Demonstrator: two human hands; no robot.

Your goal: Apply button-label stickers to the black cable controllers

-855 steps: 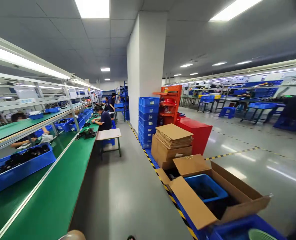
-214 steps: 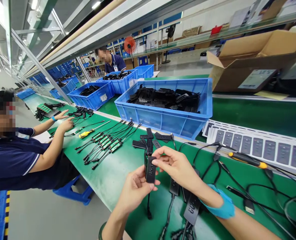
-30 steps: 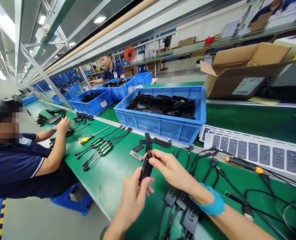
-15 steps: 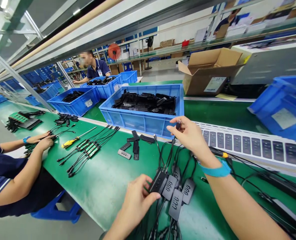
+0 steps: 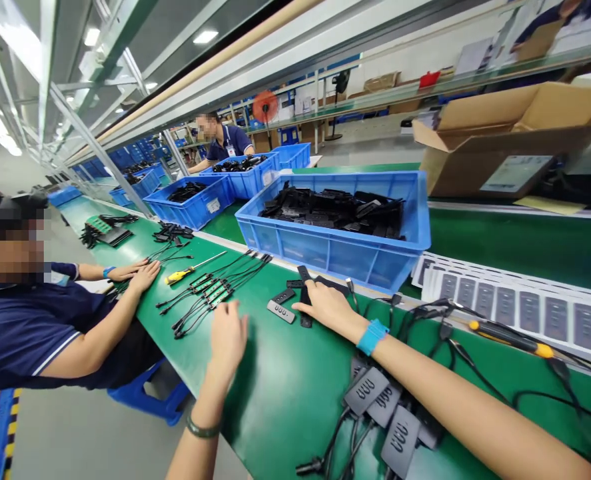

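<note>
My right hand (image 5: pixel 325 308), with a blue wristband, lies over several flat black plastic strips (image 5: pixel 302 287) at the foot of the blue crate. My left hand (image 5: pixel 228 343) rests on the bare green workbench (image 5: pixel 280 407), its fingers together and holding nothing. It is close to a row of black cables with small green boards (image 5: pixel 210 293). Below my right forearm lies a bunch of black three-button cable controllers (image 5: pixel 375 400). A grey button panel (image 5: pixel 280 311) sits just left of my right hand.
A blue crate (image 5: pixel 332 227) of black parts stands on the bench's far side, beside printed label sheets (image 5: pixel 515 313) and a yellow-tipped screwdriver (image 5: pixel 510 337). A co-worker (image 5: pixel 40 320) sits at left, hands on the bench. More crates stretch along the line.
My hands have let go of the controllers and moved apart. My left hand has moved left onto the bare bench. My right hand has come down onto the black strips, and the view has swung slightly.
</note>
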